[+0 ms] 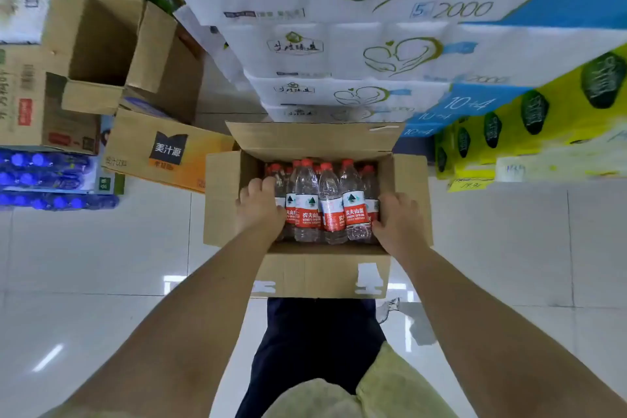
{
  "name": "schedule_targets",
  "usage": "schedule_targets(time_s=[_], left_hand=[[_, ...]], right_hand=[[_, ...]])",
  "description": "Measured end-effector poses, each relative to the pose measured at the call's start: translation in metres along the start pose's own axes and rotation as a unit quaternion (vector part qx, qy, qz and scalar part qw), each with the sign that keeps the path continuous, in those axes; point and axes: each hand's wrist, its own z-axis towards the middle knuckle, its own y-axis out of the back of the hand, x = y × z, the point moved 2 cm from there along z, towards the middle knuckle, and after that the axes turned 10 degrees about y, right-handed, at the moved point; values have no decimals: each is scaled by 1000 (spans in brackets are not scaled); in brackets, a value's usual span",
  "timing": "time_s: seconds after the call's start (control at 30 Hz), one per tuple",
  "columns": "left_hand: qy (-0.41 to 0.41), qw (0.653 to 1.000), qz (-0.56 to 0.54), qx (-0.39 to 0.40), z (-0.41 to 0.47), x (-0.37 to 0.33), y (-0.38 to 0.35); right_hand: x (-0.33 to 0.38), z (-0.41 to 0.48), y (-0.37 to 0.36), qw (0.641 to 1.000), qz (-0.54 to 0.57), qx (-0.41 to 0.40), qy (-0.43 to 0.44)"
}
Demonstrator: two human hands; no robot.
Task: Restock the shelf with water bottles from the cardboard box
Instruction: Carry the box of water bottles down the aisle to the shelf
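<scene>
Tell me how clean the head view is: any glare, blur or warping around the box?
Head view: sharp and evenly lit on the water bottles and cardboard box, labels readable; wide-angle warping stretches the forearms and leans the tissue packs; light glare streaks the glossy floor; the blue-capped bottles at far left are soft and blown out.

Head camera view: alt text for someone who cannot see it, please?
A person's left hand and right hand grip a cluster of red-capped water bottles inside an open cardboard box on a tiled floor. Stacked white packs rise behind it.
</scene>
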Motion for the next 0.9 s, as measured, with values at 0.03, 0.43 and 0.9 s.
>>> schedule_targets(time_s=[0.03, 0.43, 0.9], left_hand=[[39, 999, -23, 11, 9, 8, -8], [217, 926, -303, 67, 92, 74, -88], [158, 912, -286, 247, 119, 94, -86]], right_hand=[[-10, 6, -9, 999, 2, 3, -38], [-80, 53, -87, 908, 317, -26, -271], [-92, 73, -97, 946, 212, 61, -236]])
